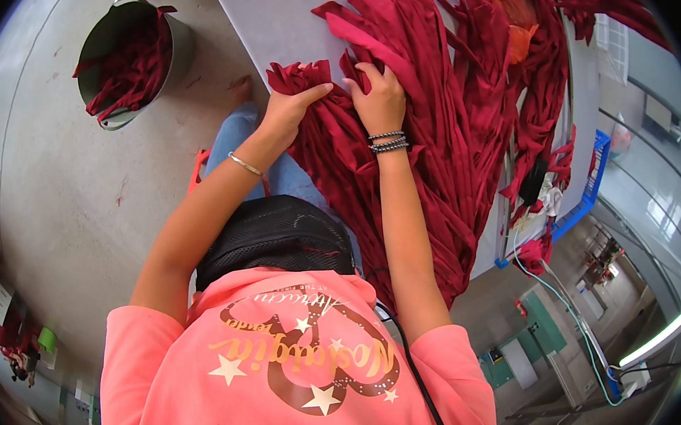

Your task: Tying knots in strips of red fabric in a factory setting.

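Long dark red fabric strips [430, 124] lie in a thick bundle on the pale table [250, 10], their ends fanned toward the far side. My left hand [292, 107] is closed on a bunch of these strips near the table's left edge, thumb stretched over the top. Just right of it, my right hand [379, 100] pinches the ends of neighbouring strips between thumb and fingers. The held strips run back toward my body and hang past the near edge. Some fingertips are hidden in the cloth.
A grey-green bucket [181, 60] with more red strips stands on the floor at the far left. Further right on the table are more strips and an orange plastic bag [511, 11]. A blue plastic basket [590, 191] sits beyond the table's right edge, near a pale green cable [563, 298].
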Demonstrator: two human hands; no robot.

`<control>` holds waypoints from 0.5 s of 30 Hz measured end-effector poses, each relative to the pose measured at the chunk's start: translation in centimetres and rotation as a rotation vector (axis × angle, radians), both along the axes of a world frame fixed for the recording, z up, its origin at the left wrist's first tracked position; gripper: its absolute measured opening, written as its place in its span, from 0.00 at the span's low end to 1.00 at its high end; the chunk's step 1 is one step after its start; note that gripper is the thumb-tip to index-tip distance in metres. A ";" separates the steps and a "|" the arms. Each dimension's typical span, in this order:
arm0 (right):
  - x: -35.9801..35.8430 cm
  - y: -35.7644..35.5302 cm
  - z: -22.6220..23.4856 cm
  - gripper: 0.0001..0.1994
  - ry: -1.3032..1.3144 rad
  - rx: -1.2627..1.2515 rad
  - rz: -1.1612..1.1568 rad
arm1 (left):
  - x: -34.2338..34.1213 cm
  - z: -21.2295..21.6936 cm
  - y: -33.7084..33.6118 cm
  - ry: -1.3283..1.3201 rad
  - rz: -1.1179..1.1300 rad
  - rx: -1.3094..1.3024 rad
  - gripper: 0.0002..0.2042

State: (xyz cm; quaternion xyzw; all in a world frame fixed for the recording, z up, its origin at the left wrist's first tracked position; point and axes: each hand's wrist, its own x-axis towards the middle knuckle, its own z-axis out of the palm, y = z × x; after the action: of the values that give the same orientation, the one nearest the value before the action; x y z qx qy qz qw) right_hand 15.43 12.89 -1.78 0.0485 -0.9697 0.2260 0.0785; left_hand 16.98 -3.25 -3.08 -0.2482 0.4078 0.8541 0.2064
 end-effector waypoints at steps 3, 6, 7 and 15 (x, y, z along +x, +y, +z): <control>0.2 0.0 -0.5 0.11 -0.017 0.012 -0.040 | 0.0 0.3 0.2 0.038 0.011 -0.037 0.21; 0.2 0.2 -0.9 0.08 0.043 -0.129 -0.016 | -0.2 0.5 0.2 0.026 0.001 -0.037 0.24; 0.2 0.2 -1.0 0.07 0.076 -0.258 0.009 | -0.3 0.4 0.2 0.025 -0.002 -0.027 0.25; 0.3 0.9 0.3 0.07 -0.004 -0.407 0.109 | -0.9 1.2 0.0 -0.013 -0.071 -0.006 0.14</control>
State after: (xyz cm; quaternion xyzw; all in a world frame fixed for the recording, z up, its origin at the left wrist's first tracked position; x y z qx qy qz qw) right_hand 15.69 13.75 -1.49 0.0836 -0.9003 0.4211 0.0722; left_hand 16.09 -3.21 -1.85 -0.2395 0.4175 0.8434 0.2386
